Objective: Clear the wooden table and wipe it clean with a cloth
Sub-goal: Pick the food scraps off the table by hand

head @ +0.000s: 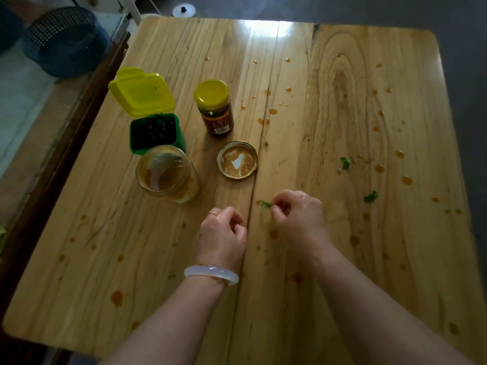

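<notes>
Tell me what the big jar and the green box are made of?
The big jar looks like glass: clear and shiny, with smears showing through. The green box seems to be plastic: bright solid colour, thin walls and a hinged yellow flip lid.

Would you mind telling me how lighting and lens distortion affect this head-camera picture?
Head view: bright window glare washes out the far edge of the wooden table; the corners fall dark; wide-angle distortion bows the table's edges; the hands, left and right, look slightly soft.
</notes>
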Demonstrator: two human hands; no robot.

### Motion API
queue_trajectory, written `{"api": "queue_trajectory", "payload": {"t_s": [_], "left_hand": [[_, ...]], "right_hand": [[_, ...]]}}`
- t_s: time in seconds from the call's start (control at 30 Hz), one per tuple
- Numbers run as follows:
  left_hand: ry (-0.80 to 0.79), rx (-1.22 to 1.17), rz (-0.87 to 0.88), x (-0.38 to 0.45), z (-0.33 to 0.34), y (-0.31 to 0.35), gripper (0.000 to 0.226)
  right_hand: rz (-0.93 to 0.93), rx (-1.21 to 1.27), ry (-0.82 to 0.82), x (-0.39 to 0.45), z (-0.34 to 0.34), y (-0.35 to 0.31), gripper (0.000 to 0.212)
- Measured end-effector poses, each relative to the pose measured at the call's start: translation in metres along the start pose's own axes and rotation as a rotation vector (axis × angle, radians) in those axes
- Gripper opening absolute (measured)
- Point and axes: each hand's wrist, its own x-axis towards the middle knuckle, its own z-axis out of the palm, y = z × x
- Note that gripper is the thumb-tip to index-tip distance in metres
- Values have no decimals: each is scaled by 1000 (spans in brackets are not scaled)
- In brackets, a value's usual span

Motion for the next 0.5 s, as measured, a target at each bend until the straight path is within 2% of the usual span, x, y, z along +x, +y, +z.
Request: {"api": "queue_trajectory", "payload": {"t_s": [0.27,0.5], "left_hand": [[-77,-99,159,-68,0,-24,9],[-129,-163,177,-139,-6,-66,17]], "right_hand": [[-18,94,-88,-101,3,9,11],[-5,131,-108,-182,24,13,13]]}}
